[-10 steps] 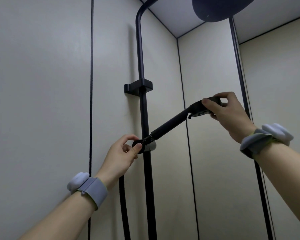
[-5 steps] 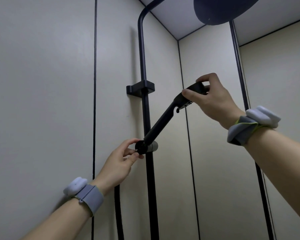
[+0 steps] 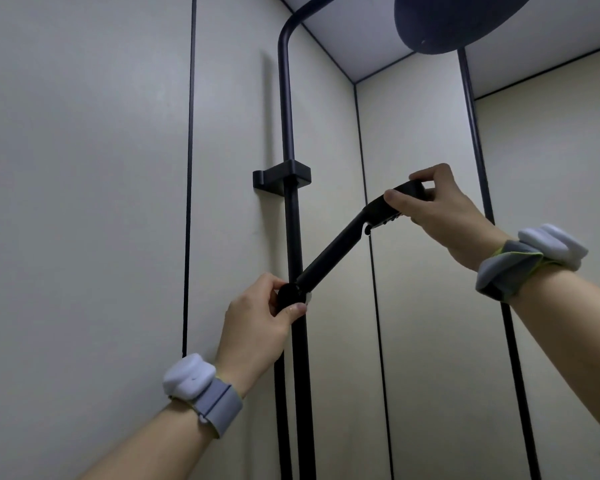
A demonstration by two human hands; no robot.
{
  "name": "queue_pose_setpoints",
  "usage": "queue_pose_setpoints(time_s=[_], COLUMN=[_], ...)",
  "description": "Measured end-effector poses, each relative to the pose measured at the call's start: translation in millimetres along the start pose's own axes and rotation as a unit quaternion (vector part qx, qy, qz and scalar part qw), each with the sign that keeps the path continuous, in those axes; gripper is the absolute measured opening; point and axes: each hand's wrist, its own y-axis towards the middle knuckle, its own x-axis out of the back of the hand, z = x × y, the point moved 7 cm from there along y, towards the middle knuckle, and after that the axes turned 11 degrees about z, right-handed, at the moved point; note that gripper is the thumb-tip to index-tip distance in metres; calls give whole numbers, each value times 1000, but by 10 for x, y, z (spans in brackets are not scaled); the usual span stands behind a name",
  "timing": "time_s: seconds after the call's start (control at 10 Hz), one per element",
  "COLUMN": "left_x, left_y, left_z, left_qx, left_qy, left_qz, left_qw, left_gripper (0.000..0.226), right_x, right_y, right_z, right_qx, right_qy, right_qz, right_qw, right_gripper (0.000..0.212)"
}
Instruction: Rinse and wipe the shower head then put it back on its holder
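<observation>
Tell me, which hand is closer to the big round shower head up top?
Right. The right hand is below the overhead shower head; the left hand is much lower, further left.

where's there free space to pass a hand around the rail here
Free: bare wall left of the rail and between the handle and the corner. Crowded: at the holder, where the left hand grips, and the head under the right hand.

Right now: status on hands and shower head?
Left hand grips holder knob. Right hand pinches shower head, handle seated in holder, tilted. Nothing blocking.
</observation>
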Motion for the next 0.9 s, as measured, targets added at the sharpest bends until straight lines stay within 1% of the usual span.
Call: queue_pose_setpoints(time_s=[0.1, 0.2, 0.4, 0.5, 0.6, 0.7, 0.8, 0.9], left_x=[-12, 1, 23, 35, 28, 54, 183, 144], left_y=[-19, -8, -40, -53, -53, -80, -213, -345], left_z=[-80, -106, -110, -133, -160, -192, -356, -634], left_qx=[-17, -22, -12, -2, 3, 6, -55, -164], left_qy=[42, 67, 66, 83, 105, 114, 104, 108], left_qz=[-7, -3, -1, 17, 47, 57, -3, -25], left_qw=[999, 997, 998, 996, 993, 992, 993, 980], left_gripper=[19, 19, 20, 21, 22, 30, 37, 24], right_x=[-2, -11, -47, -76, -106, -81, 24, 187], right_y=[7, 18, -28, -81, -88, -135, -256, -434], right_z=[-84, -41, 14, -11, -35, -36, -84, -281], right_qx=[-15, -3, 11, 9, 4, -2, -5, -33], right_qy=[20, 20, 20, 16, 40, 83, 96, 69], right_qz=[5, 0, -8, -9, 21, 45, 20, -49], right_qw=[1000, 1000, 1000, 1000, 999, 996, 995, 996], right_gripper=[59, 60, 60, 60, 56, 58, 59, 46])
